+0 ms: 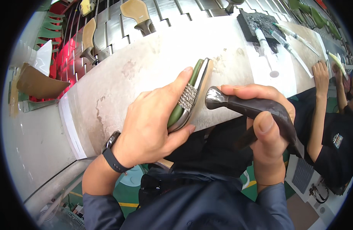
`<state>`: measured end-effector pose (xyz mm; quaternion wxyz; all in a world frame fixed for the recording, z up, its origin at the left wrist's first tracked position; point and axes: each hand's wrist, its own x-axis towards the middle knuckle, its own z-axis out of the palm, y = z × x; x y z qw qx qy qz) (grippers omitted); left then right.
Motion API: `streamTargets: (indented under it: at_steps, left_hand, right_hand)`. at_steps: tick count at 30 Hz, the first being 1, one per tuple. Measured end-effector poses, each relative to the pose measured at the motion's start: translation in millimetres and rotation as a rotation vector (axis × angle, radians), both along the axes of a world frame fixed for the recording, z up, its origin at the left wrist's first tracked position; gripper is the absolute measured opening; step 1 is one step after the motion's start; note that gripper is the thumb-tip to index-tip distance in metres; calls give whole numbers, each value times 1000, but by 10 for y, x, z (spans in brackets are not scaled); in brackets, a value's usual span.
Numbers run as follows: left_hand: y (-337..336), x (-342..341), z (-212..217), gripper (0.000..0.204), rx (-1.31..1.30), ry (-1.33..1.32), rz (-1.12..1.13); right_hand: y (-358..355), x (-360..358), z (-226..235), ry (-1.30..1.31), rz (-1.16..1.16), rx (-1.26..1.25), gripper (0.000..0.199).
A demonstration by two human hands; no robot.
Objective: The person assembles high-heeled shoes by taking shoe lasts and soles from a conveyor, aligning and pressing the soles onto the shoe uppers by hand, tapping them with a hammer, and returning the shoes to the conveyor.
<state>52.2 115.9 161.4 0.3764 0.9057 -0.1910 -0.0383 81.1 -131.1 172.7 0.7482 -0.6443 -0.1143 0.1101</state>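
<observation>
Your left hand (153,122) clamps the green shoe (190,96) on edge above the table (145,65), its long axis running away from you, tilted slightly right. Your right hand (266,126) grips a dark hammer (253,109), whose head points left and touches the sole.

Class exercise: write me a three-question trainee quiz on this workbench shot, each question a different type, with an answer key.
1. True or false: the left hand holds the green shoe with a glittery silver strap.
2. The dark, smooth-handled hammer is gripped by which hand? A) left B) right C) a co-worker's
3. Fill in: the hammer's metal head sits beside the shoe's tan ____.

Key: 1 true; 2 B; 3 sole.
</observation>
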Motion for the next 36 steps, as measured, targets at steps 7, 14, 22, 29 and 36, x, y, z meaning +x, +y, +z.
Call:
streamTargets:
  at_steps: [7, 14, 22, 29, 36]
  left_hand:
    - [7, 16, -37, 104, -26, -47, 8]
    - [6, 15, -70, 104, -20, -77, 16]
    - [34, 9, -19, 103, -20, -76, 20]
    - [50, -24, -7, 102, -8, -80, 14]
    - [117, -92, -48, 101, -46, -126, 24]
  right_hand:
    - [135, 142, 104, -80, 137, -209, 43]
    - [119, 36, 135, -418, 278, -349, 38]
    - [160, 118, 216, -84, 142, -341, 42]
    - [335, 398, 209, -196, -32, -474, 28]
    - [348, 336, 172, -205, -50, -332, 22]
